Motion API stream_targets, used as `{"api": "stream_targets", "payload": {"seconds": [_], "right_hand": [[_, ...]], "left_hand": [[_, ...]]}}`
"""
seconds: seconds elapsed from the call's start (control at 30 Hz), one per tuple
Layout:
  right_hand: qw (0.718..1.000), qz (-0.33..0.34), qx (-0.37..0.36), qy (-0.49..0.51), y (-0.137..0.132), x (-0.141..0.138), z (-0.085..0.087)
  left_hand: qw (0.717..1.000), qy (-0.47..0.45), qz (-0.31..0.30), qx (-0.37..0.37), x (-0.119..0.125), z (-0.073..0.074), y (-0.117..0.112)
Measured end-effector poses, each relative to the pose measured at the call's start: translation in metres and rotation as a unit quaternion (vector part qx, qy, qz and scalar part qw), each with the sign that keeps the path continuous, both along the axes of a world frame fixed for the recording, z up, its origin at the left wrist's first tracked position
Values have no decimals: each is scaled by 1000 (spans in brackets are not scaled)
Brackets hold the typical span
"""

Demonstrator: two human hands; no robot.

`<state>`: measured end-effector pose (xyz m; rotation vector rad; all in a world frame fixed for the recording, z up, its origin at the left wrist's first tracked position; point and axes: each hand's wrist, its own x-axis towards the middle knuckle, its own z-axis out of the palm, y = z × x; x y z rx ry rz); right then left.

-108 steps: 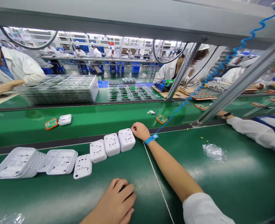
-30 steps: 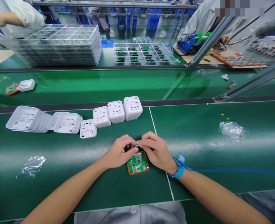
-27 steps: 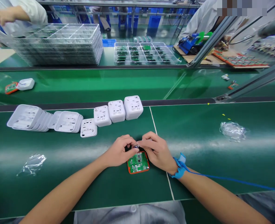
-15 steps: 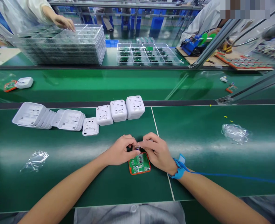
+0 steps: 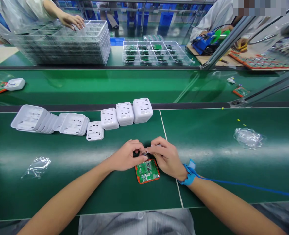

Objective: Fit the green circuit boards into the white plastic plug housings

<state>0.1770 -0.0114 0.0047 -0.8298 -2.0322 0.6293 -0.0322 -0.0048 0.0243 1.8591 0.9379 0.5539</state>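
A green circuit board [image 5: 147,171] with an orange rim lies on the green table in front of me. At its far edge my left hand [image 5: 132,155] is closed, thumb and fingers pinching a small dark part [image 5: 144,154] whose kind I cannot make out. My right hand [image 5: 166,156] meets it from the right, its fingertips pinched together at the same small part. What exactly the right fingers hold is hidden. Around my right wrist sits a blue wrist strap [image 5: 190,173] with a cord running off to the right.
White plastic covers [image 5: 31,119] and stacked white housings [image 5: 142,109] line the table's far side. Clear plastic bags lie left [image 5: 38,166] and right [image 5: 248,137]. Beyond the belt [image 5: 125,83], a co-worker's hand [image 5: 72,21] rests on stacked clear trays [image 5: 71,49].
My hands stay at the board's far edge, with only slight finger movement. On the belt, the white housing and board at left have shifted left. The co-worker's hand moved slightly right.
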Motion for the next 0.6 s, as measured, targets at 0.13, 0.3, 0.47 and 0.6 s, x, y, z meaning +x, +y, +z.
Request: {"api": "stream_targets", "payload": {"seconds": [0.13, 0.3, 0.47, 0.6], "right_hand": [[1000, 15, 10, 7, 1, -1, -1], [998, 53, -6, 14, 3, 1, -3], [997, 77, -15, 0, 2, -1, -1], [994, 107, -7, -27, 1, -6, 0]], "left_hand": [[1000, 3, -6, -7, 0, 0, 0], [1000, 8, -23, -7, -1, 0, 1], [999, 17, -28, 2, -2, -1, 0], [999, 15, -40, 20, -3, -3, 0]]}}
